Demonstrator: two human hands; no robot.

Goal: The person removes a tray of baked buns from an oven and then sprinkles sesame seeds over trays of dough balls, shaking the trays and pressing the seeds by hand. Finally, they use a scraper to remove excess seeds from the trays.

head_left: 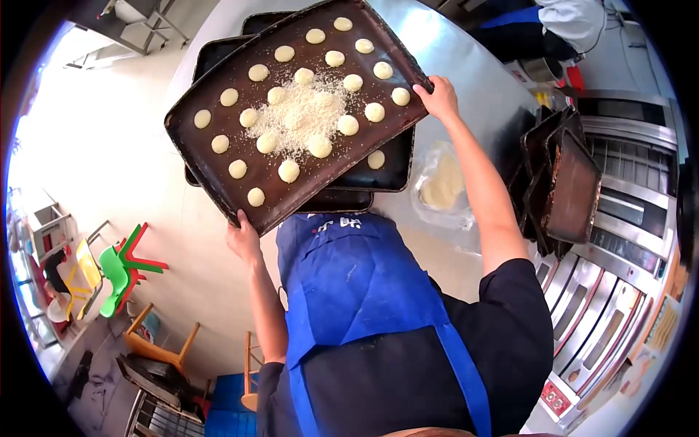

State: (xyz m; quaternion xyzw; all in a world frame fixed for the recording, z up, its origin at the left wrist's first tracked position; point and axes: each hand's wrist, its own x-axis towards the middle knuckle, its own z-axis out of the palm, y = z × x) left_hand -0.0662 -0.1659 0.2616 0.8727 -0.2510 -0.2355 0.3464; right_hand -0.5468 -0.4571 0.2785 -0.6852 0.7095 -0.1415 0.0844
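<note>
A dark baking tray is held tilted above other trays, its near left corner in my left hand and its right corner in my right hand. Both hands have their fingers wrapped round the rim. Rows of small round pale dough pieces lie across the tray. Pale crumbs or seeds, like sesame, are heaped as a pile at its middle, with loose grains scattered around. Beneath it, a second dark tray shows at the edges, with one dough piece visible on it.
A steel table supports the trays. To the right of them sits a clear plastic bag with pale contents. Several dark trays stand upright before a steel oven. A co-worker is at the top right. Chairs stand at left.
</note>
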